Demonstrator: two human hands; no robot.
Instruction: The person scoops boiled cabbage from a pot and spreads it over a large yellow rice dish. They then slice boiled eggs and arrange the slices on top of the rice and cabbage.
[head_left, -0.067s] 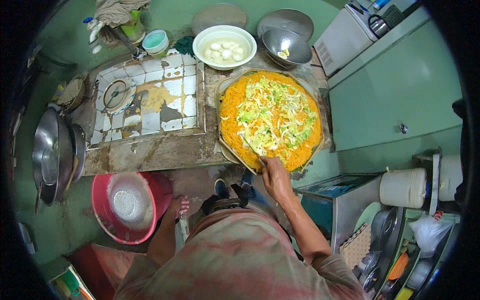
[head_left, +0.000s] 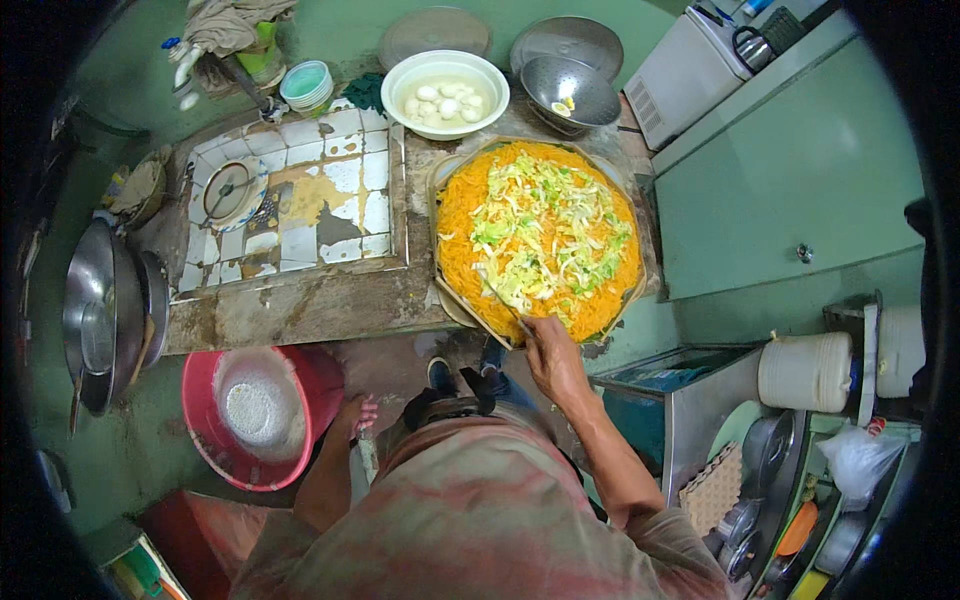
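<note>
Centre, right hand [head_left: 546,343] closed round a utensil [head_left: 508,304] on noodles [head_left: 462,212]; lower left, left hand [head_left: 355,412] half-curled, hold unclear.

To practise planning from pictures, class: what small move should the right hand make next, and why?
Probably nudge some shredded greens leftward with the thin utensil: the right hand holds it beside them, and the orange strands lie bare along the left edge.

Fairly even light, soft shadows, strong fisheye bending (corners black)
</note>
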